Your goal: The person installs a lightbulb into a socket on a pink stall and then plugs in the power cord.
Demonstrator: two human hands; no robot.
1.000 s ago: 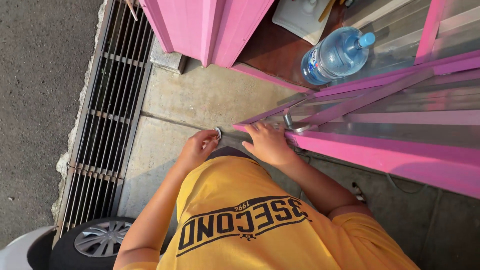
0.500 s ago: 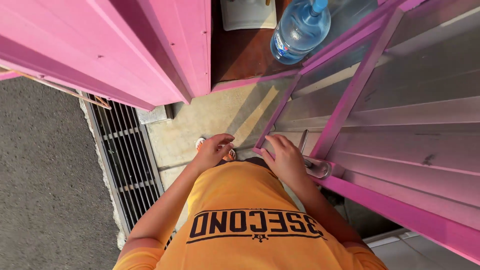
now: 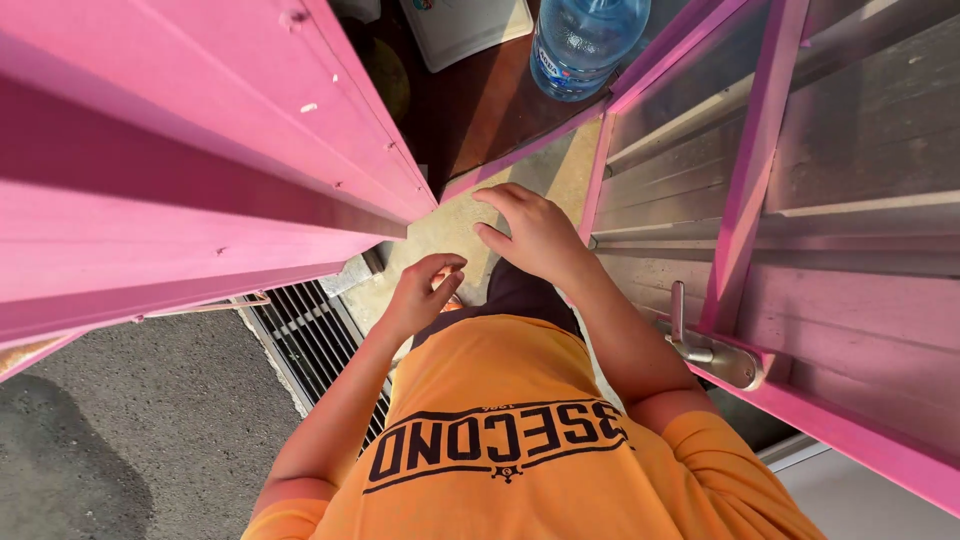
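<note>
My right hand point(image 3: 535, 235) is held out in front of my orange shirt with its fingers spread and nothing in it, just left of the edge of the open pink door point(image 3: 745, 200). My left hand point(image 3: 425, 290) is lower and closer to my body. Its fingers curl in towards the thumb, and I cannot tell whether something small is pinched in them. The door's metal lever handle point(image 3: 700, 350) sits to the right of my right forearm; neither hand touches it.
A pink panel point(image 3: 200, 170) fills the left side. Between it and the door is a narrow gap over a concrete step point(image 3: 450, 225). A large blue water bottle point(image 3: 585, 45) stands on the dark floor inside. A metal drain grate point(image 3: 305, 335) and asphalt lie at lower left.
The view has swung towards the doorway. My right hand left the door's handle area and moved forward, open, into the gap. The small metal ring seen at my left hand earlier is not visible now.
</note>
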